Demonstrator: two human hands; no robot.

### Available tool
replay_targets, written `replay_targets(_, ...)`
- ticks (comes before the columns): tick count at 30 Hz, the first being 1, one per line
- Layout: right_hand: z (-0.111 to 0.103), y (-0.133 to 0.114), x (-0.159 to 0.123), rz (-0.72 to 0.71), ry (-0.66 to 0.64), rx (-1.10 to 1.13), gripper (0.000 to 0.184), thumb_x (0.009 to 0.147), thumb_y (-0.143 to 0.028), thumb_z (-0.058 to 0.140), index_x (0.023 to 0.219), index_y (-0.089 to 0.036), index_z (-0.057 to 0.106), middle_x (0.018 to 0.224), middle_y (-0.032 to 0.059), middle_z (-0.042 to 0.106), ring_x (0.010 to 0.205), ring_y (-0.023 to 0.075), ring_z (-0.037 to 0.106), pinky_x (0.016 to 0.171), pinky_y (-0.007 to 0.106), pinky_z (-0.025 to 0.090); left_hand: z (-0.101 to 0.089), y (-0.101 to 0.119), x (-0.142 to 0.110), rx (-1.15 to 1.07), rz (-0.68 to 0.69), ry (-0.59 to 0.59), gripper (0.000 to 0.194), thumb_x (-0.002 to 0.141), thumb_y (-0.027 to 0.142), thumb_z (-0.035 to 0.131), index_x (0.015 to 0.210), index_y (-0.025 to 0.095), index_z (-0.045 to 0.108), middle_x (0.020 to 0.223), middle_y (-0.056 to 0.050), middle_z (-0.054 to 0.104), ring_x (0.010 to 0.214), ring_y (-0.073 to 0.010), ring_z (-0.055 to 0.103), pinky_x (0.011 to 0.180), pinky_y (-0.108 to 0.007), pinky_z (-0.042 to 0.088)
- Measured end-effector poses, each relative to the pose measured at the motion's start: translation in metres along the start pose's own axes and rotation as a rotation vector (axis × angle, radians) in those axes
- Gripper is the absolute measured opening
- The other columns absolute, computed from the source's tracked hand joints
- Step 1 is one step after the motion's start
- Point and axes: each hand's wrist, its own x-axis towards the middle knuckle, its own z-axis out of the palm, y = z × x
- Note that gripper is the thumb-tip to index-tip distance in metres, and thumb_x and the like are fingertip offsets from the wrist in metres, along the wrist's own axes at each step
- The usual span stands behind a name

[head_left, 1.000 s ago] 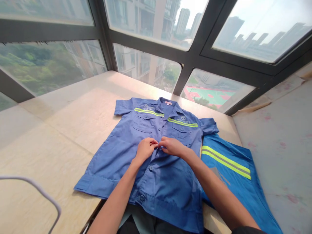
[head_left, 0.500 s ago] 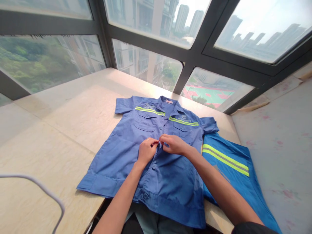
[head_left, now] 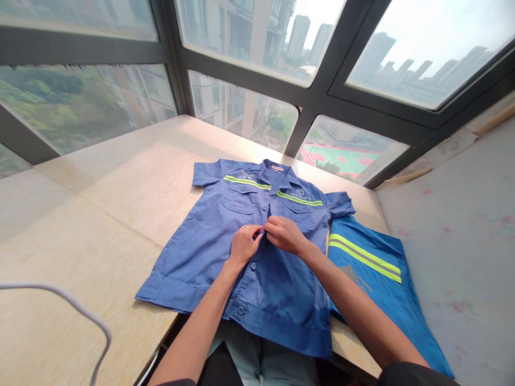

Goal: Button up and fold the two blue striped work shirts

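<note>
Head view: a short-sleeved blue shirt (head_left: 193, 246) lies front up on the pale tabletop (head_left: 100, 225), collar (head_left: 277, 165) toward the windows and hem at the near edge.
Left hand: thumb and forefinger are drawn together at the front placket (head_left: 246, 284), pinching its cloth about midway down the shirt; the other fingers are curled in.
Right hand: its fingertips (head_left: 267, 228) meet the left ones at the same spot, closed on the placket with almost no opening between them.
Middle fastening: the step in hand looks like working a button with its buttonhole (the fingers hide both, so I cannot tell whether it is through).
Lower button (head_left: 253, 266): it shows just below the hands, with the hem button (head_left: 240, 310) nearer the wearer; whether either is fastened is hard to tell.
Next move: it seems to call for one hand steadying the cloth beside the hole while the other guides the button edge-on, without dragging the two fronts out of line.
Brighter blue garment (head_left: 386, 295): it lies at the right, partly under the shirt's sleeve, its yellow band facing up.
Cable (head_left: 82, 309): curved across the tabletop's left side, well apart from the shirt.
</note>
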Motion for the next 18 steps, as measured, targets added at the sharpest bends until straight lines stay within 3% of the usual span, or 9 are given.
replay_targets(5, 0.025, -0.002, -0.004, 0.035, 0.101, -0.011, 0.016, 0.096, -0.019, 0.054, 0.088, -0.018, 0.069, 0.080, 0.0047, 0.058, 0.074, 0.0162, 0.050, 0.067, 0.027, 0.033, -0.001, 0.001, 0.001, -0.032, -0.036, -0.001, 0.025, 0.084, 0.009, 0.059, 0.103, 0.020, 0.072, 0.096, -0.005, 0.074, 0.087, -0.0211, 0.066, 0.081, -0.031, 0.049)
replay_targets(11, 0.042, 0.007, -0.020, -0.001, 0.231, 0.060, 0.021, 0.099, -0.021, 0.051, 0.099, -0.021, 0.073, 0.078, 0.0038, 0.057, 0.071, 0.0155, 0.050, 0.066, 0.027, 0.037, -0.010, 0.006, 0.016, -0.162, -0.275, -0.052, 0.019, 0.077, 0.013, 0.066, 0.093, 0.020, 0.073, 0.084, -0.002, 0.074, 0.080, -0.0193, 0.068, 0.077, -0.030, 0.049)
replay_targets(18, 0.049, 0.004, -0.024, 0.060, 0.320, 0.113, 0.024, 0.100, -0.023, 0.049, 0.107, -0.024, 0.072, 0.086, 0.0056, 0.061, 0.077, 0.0161, 0.053, 0.069, 0.027, 0.042, -0.013, 0.001, 0.029, -0.654, -0.498, -0.104, 0.018, 0.067, 0.014, 0.072, 0.084, 0.014, 0.069, 0.068, -0.002, 0.069, 0.059, -0.0138, 0.062, 0.055, -0.023, 0.047)
